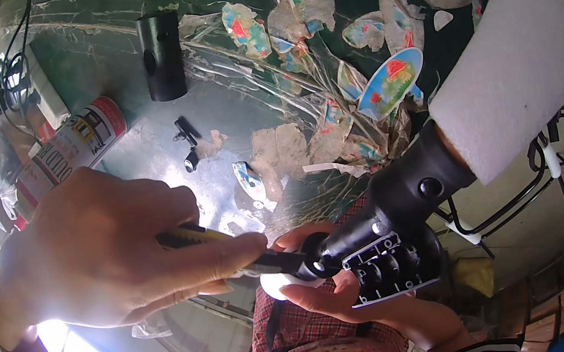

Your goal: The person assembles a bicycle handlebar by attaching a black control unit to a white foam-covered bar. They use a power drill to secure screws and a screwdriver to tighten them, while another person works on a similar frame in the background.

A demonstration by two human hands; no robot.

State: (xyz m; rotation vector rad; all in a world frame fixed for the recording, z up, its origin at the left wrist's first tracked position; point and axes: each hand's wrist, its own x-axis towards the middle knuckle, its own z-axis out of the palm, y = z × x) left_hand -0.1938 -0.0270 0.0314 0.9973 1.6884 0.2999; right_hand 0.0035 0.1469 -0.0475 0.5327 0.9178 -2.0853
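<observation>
the green desk [142, 155], its top covered in torn paper and bright stickers, fills most of the view from above. across the right side runs a thick white foam grip [515, 67] on a black handlebar assembly [413, 190], which slants down toward the middle and ends in a black control block [392, 266] with rows of small buttons. the left hand [94, 247] comes in large from the lower left, its fingers [223, 250] closed around a yellow-handled tool [191, 236] whose dark shaft meets the end of the assembly just in front of the person's lap. the right hand [352, 295] lies under the control block, fingers curled up around it and cupping it from below. a red-and-white spray can [70, 149] lies on its side at the left of the desk, a black tube [163, 55] stands farther back, and small black parts [187, 143] rest between them.
</observation>
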